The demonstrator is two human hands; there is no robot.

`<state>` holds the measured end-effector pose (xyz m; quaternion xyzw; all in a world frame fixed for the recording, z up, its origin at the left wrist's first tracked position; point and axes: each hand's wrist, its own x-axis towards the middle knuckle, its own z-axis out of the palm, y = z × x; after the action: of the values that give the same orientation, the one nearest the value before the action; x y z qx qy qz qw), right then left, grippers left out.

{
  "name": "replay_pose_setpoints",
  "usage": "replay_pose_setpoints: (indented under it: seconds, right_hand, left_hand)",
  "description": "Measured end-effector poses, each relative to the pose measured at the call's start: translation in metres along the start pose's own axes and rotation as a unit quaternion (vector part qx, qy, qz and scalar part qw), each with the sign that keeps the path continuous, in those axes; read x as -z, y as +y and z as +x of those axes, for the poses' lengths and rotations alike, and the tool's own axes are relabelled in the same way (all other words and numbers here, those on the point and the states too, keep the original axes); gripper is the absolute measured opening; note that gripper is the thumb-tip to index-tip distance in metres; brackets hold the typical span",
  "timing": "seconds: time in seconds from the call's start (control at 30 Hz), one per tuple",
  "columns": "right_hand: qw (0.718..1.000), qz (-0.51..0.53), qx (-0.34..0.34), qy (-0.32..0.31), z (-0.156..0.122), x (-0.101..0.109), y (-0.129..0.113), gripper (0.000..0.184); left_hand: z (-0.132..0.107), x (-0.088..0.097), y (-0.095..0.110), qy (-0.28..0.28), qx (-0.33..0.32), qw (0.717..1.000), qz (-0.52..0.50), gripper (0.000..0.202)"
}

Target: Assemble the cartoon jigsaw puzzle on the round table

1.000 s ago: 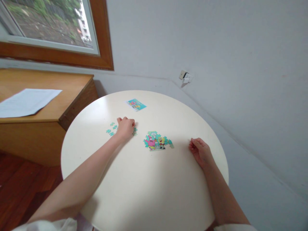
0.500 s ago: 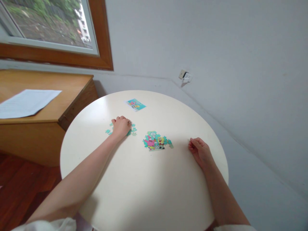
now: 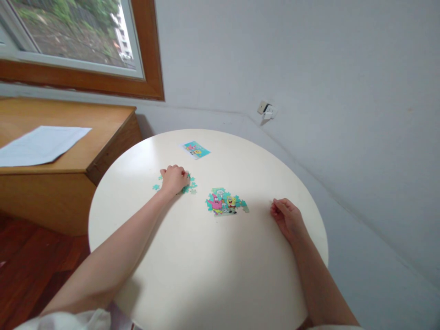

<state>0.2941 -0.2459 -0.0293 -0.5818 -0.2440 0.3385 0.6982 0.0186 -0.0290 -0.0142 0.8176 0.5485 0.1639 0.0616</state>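
My left hand point(image 3: 175, 179) rests over the loose puzzle pieces point(image 3: 187, 189) at the left of the table, its fingers curled down among them; whatever its fingertips hold is hidden. A partly joined jigsaw puzzle point(image 3: 225, 202) with cartoon figures, pink and yellow on teal, lies flat between my hands. Right of it and apart from it, my right hand point(image 3: 286, 216) is closed in a pinch just over the table. At its fingertips shows a small pale edge, seemingly of a puzzle piece point(image 3: 270, 201).
A picture card point(image 3: 196, 150) with the same cartoon figures lies towards the far side of the round white table point(image 3: 220, 261). At the left stands a wooden desk point(image 3: 106, 120) with paper sheets point(image 3: 44, 144). A socket with a plug point(image 3: 267, 110) is on the wall behind.
The whole view has shifted slightly. My left hand's fingers have moved a little among the loose pieces. The right hand keeps its pinch, and the joined puzzle looks the same.
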Motion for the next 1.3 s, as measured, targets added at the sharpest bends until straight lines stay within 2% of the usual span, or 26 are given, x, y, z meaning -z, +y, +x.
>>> replay_pose_setpoints:
  seconds: [0.17,0.33,0.5,0.63,0.7,0.8,0.9,0.97,1.03,1.07,1.13,1.17,1.23,1.3]
  right_hand:
    - [1.000,-0.001,0.002,0.001,0.000,0.000,0.000,0.036]
    - [1.000,0.005,-0.003,0.004,0.001,0.001,0.000,0.035]
    - [1.000,-0.021,0.020,-0.001,0.002,0.004,0.003,0.035]
    - [0.998,-0.049,0.033,0.028,0.002,0.003,0.007,0.035]
    - [0.996,-0.081,0.037,0.028,0.002,0.001,0.009,0.035]
    - [0.981,-0.186,0.054,0.013,0.007,-0.005,0.010,0.036]
    - [0.932,-0.329,0.154,0.019,0.025,-0.013,-0.005,0.037]
    - [0.873,-0.422,0.244,0.022,0.043,-0.022,-0.024,0.040]
    - [0.803,-0.493,0.335,0.011,0.063,-0.032,-0.042,0.052]
    - [0.768,-0.530,0.358,0.014,0.073,-0.037,-0.048,0.059]
    - [0.716,-0.607,0.343,0.036,0.089,-0.045,-0.048,0.066]
    - [0.701,-0.640,0.313,0.047,0.095,-0.047,-0.042,0.067]
    - [0.690,-0.696,0.197,0.027,0.101,-0.047,-0.021,0.065]
    - [0.678,-0.730,0.087,-0.023,0.103,-0.043,0.002,0.063]
  left_hand:
    - [0.001,-0.001,-0.003,-0.007,0.020,1.000,0.004,0.032]
    - [0.000,0.000,-0.003,-0.001,0.013,1.000,0.013,0.028]
    - [-0.001,-0.003,-0.003,0.007,0.009,1.000,-0.003,0.024]
    - [0.000,-0.004,-0.004,0.028,0.020,0.999,-0.033,0.026]
    - [0.002,-0.002,-0.005,0.054,0.034,0.996,-0.056,0.026]
    - [0.004,0.002,-0.007,0.088,0.060,0.990,-0.093,0.025]
    - [0.006,0.005,-0.011,0.099,0.093,0.983,-0.120,0.025]
    - [0.008,0.005,-0.014,0.108,0.117,0.978,-0.136,0.025]
    - [0.010,0.004,-0.018,0.119,0.138,0.971,-0.153,0.024]
    - [0.011,0.003,-0.020,0.124,0.147,0.968,-0.161,0.024]
    - [0.012,0.002,-0.023,0.134,0.161,0.962,-0.175,0.023]
    - [0.012,0.001,-0.024,0.139,0.166,0.960,-0.180,0.023]
    - [0.013,0.001,-0.026,0.149,0.174,0.955,-0.186,0.023]
    - [0.013,0.001,-0.026,0.155,0.176,0.953,-0.191,0.022]
